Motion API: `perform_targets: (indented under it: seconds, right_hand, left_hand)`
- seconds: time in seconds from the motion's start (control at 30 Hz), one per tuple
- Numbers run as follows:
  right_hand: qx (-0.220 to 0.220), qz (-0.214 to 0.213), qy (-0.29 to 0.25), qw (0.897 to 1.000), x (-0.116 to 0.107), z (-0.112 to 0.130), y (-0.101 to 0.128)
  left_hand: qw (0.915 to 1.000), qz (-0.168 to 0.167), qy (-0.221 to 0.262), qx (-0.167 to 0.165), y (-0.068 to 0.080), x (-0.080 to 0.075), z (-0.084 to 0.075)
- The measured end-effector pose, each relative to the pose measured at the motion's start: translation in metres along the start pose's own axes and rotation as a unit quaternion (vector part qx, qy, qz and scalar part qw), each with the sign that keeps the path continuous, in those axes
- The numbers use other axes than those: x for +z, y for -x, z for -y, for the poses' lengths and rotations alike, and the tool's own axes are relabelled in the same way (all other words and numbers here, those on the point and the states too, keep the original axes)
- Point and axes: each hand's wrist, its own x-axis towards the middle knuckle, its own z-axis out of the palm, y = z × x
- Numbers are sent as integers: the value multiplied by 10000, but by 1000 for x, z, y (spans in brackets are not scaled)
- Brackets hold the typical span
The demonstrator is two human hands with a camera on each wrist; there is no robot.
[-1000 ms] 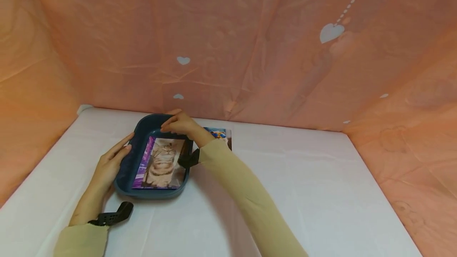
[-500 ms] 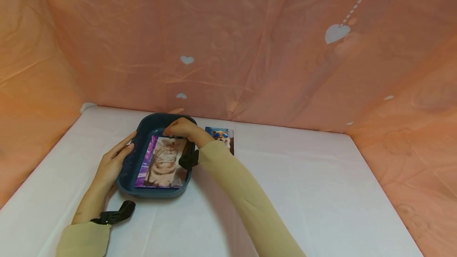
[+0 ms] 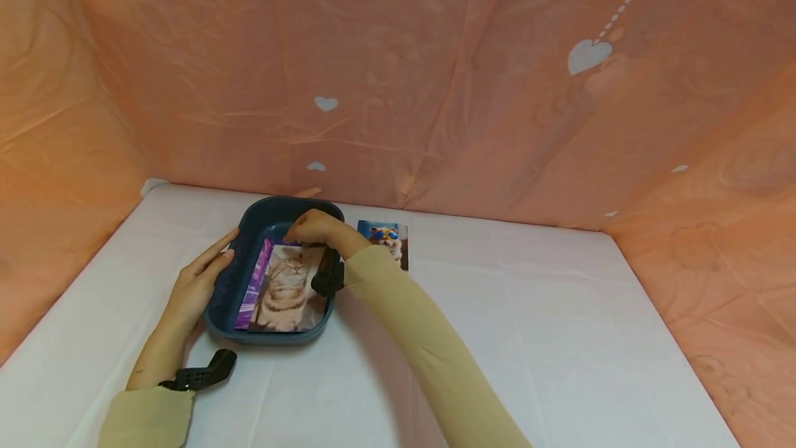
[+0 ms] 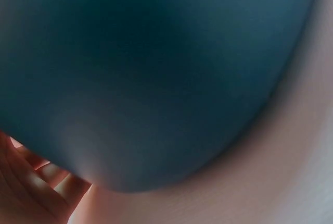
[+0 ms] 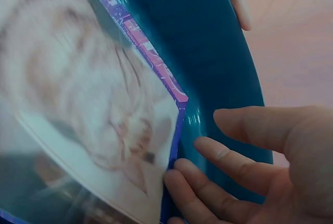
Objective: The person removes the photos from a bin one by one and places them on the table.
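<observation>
A dark blue tray (image 3: 245, 261) stands toward the table's left. In it lies a cat picture card (image 3: 287, 289), with a purple-edged picture card (image 3: 253, 282) partly covered beneath. My left hand (image 3: 195, 285) holds the tray's left side, thumb at the rim and fingers along the outer wall. My right hand (image 3: 316, 228) reaches inside the tray's far end. In the right wrist view its fingertips (image 5: 171, 179) touch the cat card's edge, while the thumb (image 5: 229, 122) stays apart from the card. The left wrist view is mostly filled by the tray's blurred outside.
Right of the tray, another picture card (image 3: 388, 237) lies on the white tabletop (image 3: 528, 337), showing an animal in blue glasses; my right forearm partly covers it. Pinkish-orange sheeting (image 3: 398, 75) with pale hearts walls off the back and sides.
My right hand has dipped lower into the tray. Over the last half second the cat card has slid slightly toward me, showing purple along its far edge. The left hand keeps its place.
</observation>
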Motion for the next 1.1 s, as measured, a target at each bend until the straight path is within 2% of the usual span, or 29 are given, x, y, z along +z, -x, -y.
perform_targets:
  seconds: [0.2,0.43,0.6,0.77,0.9,1.1]
  right_hand:
    - [-12,-8,316,9995,4,1,-2]
    - [-185,199,1019,9944,4,2,-1]
    - [-117,523,732,9959,3,1,-1]
    - [-58,744,436,9963,3,1,-1]
    - [-127,669,316,9972,4,0,1]
    - [-398,397,521,9971,4,-2,2]
  left_hand:
    - [10000,-18,43,36,0,0,1]
    - [10000,-21,16,74,1,0,1]
    - [9998,-34,-48,170,2,-1,1]
    - [9999,-4,6,115,2,-2,0]
    - [10000,12,22,84,2,-2,0]
    - [10000,26,45,62,1,-2,-1]
